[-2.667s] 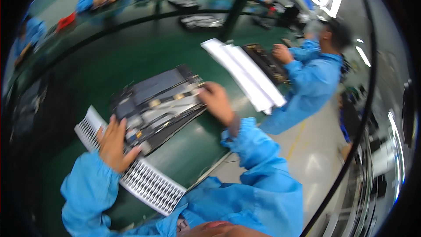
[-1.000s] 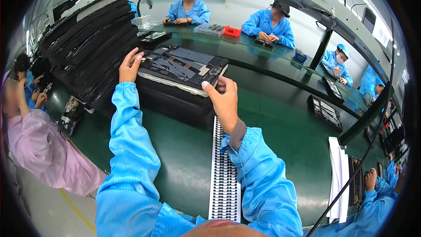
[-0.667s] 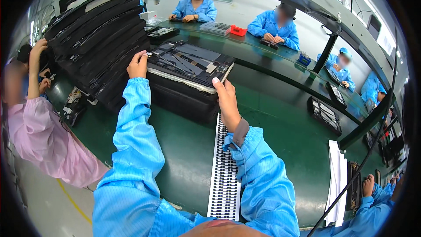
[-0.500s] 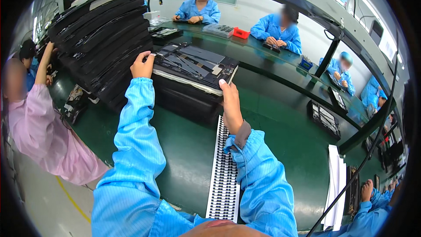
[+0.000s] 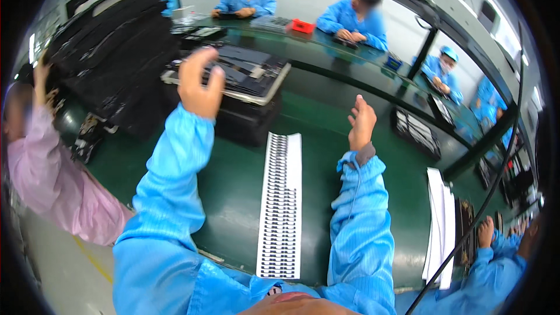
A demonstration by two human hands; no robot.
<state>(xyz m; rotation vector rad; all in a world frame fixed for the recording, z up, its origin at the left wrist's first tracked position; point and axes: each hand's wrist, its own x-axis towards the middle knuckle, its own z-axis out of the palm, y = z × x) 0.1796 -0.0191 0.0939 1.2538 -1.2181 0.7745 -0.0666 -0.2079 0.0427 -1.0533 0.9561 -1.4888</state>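
My left hand (image 5: 200,86), fingers apart and holding nothing, hovers at the front edge of a light-rimmed tray (image 5: 259,99) of flat dark electronic parts. That tray rests on a short stack of black trays (image 5: 242,123). Further right, my right hand (image 5: 363,122) is open over the green bench (image 5: 326,157), with nothing in it. Between my forearms lies a white sheet (image 5: 294,166) with rows of small black pieces. Its upper right part is bare white.
A tall leaning stack of black trays (image 5: 111,58) stands at the left, near a person in pink (image 5: 64,181). White paper strips (image 5: 438,227) and a black cable (image 5: 466,245) are at the right. Across the bench, people in blue sit by a red bin (image 5: 302,26).
Both hands have let go of the light-rimmed tray and drawn apart. My right hand has moved right, away from it. More of the white sheet shows now, and the whole view has shifted.
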